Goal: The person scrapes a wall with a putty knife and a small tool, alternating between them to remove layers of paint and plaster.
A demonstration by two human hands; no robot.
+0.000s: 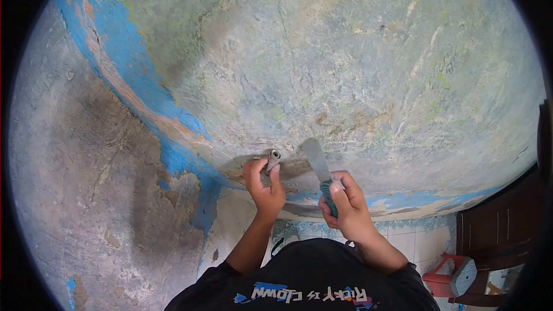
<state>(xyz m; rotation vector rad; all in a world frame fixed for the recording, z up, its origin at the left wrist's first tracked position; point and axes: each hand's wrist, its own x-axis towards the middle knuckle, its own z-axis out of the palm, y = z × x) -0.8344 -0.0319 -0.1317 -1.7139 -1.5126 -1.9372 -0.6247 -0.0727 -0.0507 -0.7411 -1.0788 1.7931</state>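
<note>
My right hand [349, 207] is closed around the dark green handle of a putty knife [318, 161]. Its wide grey blade points up and left, the tip overlapping the bare wall [357, 69] in this view. To the left, my left hand [266, 193] has its thumb and fingers around a short grey pipe stub [275, 158], whose round open end faces me. A shadow falls on the wall beside each hand. Old blue paint [132, 40] and greenish patches cling to the worn plaster.
A second wall face [75, 138] with peeling plaster meets this one along a blue strip at left. Below right are white floor tiles [403, 245], a red and grey stool-like object [449, 275] and dark brown furniture [501, 224].
</note>
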